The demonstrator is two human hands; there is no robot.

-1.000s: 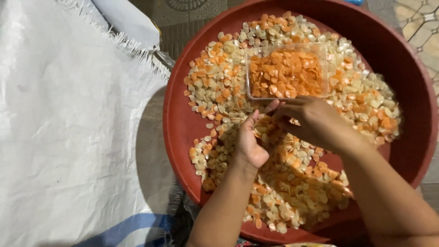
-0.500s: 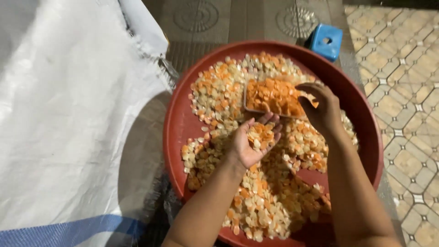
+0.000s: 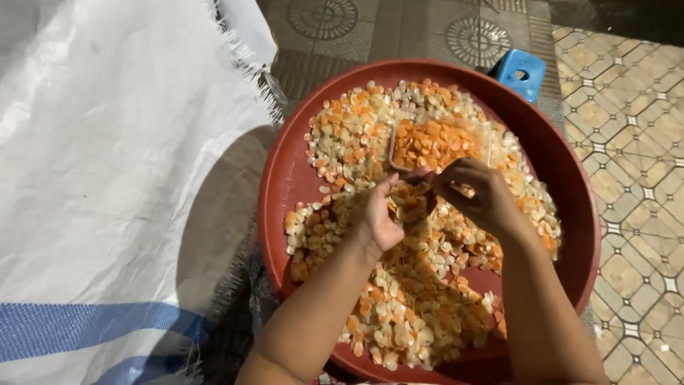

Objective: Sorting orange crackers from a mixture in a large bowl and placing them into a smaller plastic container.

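Cupping a small pile of chips, the left hand (image 3: 377,221) sits palm-up over the middle of the red basin (image 3: 285,178); fingers (image 3: 388,187) half-curled, loosely open, not clenched. Right hand (image 3: 477,196) just beside it, fingers bent down and pinched together over the cupped pile, tips touching the chips in the left palm. Cannot tell if a chip is actually held in the pinch.

Chips (image 3: 413,314): pale and orange flakes, spread across most of the basin floor. A clear box (image 3: 438,142) rests on the heap just beyond both hands, filled with the orange ones only.

Basin is on a patterned tiled floor (image 3: 634,142). White woven sack (image 3: 107,178) with blue stripes lies to the left, frayed edge near the basin rim. Blue plastic stool (image 3: 520,71) touches the far rim.
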